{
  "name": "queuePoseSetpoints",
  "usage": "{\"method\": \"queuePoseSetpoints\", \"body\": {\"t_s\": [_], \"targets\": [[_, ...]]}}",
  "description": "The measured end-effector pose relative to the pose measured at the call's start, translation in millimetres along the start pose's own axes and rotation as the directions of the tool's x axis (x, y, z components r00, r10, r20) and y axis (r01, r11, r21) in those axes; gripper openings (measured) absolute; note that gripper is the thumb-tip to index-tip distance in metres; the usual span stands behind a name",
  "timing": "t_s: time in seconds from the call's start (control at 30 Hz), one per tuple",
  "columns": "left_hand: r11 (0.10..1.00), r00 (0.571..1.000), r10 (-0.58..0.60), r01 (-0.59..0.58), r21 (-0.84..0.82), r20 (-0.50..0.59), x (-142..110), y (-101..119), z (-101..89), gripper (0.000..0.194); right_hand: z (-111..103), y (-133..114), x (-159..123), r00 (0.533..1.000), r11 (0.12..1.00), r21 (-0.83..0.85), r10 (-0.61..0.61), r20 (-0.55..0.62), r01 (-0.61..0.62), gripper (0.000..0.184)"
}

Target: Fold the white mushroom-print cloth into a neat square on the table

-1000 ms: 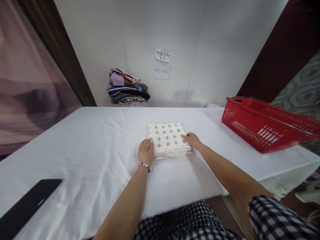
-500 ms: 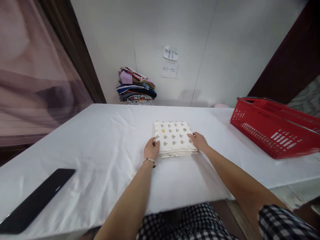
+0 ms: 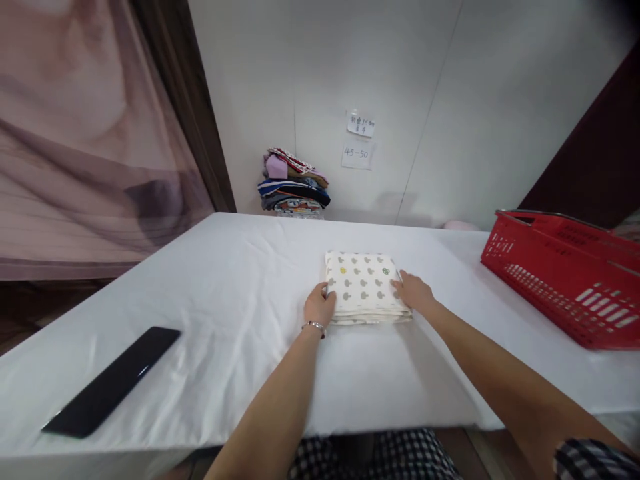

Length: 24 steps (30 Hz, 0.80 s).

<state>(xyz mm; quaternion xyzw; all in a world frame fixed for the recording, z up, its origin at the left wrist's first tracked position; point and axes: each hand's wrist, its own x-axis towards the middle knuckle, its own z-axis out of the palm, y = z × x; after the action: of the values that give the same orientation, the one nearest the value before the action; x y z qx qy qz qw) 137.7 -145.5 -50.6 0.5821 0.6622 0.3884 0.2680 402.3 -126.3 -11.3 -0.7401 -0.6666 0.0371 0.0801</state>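
A folded white cloth [image 3: 367, 283] printed with grey mushroom-like shapes and one yellow and one green figure lies flat on the white-covered table [image 3: 225, 287]. Its folded layers show along the near edge. My left hand [image 3: 320, 305], with a bracelet at the wrist, grips the cloth's left side, thumb on top and the other fingers mostly hidden. On the opposite side my right hand [image 3: 413, 291] holds the right edge, its thumb resting on the upper face. The fingertips at the side are partly out of sight.
A red plastic basket [image 3: 555, 273] stands at the right of the table. Towards the front left lies a flat black device [image 3: 113, 383]. Folded clothes [image 3: 295, 183] are stacked by the back wall, left of two paper notes [image 3: 357, 155]. A pink curtain [image 3: 65, 133] hangs at left.
My view has swung a little left, so everything appears farther right and slightly lower. Both hands stay at the sides of the folded cloth, which keeps its shape.
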Motion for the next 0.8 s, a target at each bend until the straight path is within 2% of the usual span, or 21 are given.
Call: {"method": "queuePoseSetpoints", "body": {"t_s": [0.07,0.13,0.2,0.33,0.4,0.5,0.57,0.7,0.8], "targets": [[1.000,1.000,0.000,0.000,0.023,0.003,-0.1,0.1,0.0,0.035,-6.2,-16.2,3.2,0.988,0.992,-0.028,-0.128,-0.081,0.126,0.049],[0.999,1.000,-0.008,0.007,0.050,0.017,-0.3,0.9,-0.6,0.035,-6.1,-36.1,7.4,0.948,0.957,-0.060,-0.289,-0.133,0.283,0.054],[0.997,1.000,-0.014,0.012,0.076,0.024,-0.7,1.8,-1.5,0.035,1.1,-54.5,11.6,0.913,0.917,-0.091,-0.396,-0.102,0.388,0.057],[0.992,1.000,-0.019,0.016,0.122,0.025,-2.0,3.5,-2.5,0.037,23.9,-71.1,17.8,0.914,0.912,-0.101,-0.384,0.134,0.398,0.056],[0.990,0.999,-0.018,0.015,0.142,0.026,-2.6,4.0,-2.1,0.038,30.4,-70.7,20.2,0.909,0.917,-0.085,-0.369,0.192,0.390,0.056],[0.986,0.999,-0.022,0.017,0.167,0.027,-3.3,4.2,-0.4,0.040,28.7,-73.6,24.9,0.912,0.926,-0.047,-0.360,0.196,0.376,0.056],[0.984,0.999,-0.023,0.019,0.180,0.024,-3.8,4.2,0.8,0.041,23.5,-85.0,30.6,0.912,0.922,-0.024,-0.377,0.159,0.386,0.054],[0.981,1.000,-0.016,0.012,0.192,0.023,-4.9,4.3,1.5,0.042,22.0,-127.9,50.1,0.879,0.881,0.014,-0.473,0.066,0.473,0.053],[0.978,0.999,-0.025,0.020,0.209,0.023,-5.2,5.0,1.2,0.042,35.1,-156.9,64.5,0.875,0.878,0.022,-0.479,0.077,0.479,0.054]]}}
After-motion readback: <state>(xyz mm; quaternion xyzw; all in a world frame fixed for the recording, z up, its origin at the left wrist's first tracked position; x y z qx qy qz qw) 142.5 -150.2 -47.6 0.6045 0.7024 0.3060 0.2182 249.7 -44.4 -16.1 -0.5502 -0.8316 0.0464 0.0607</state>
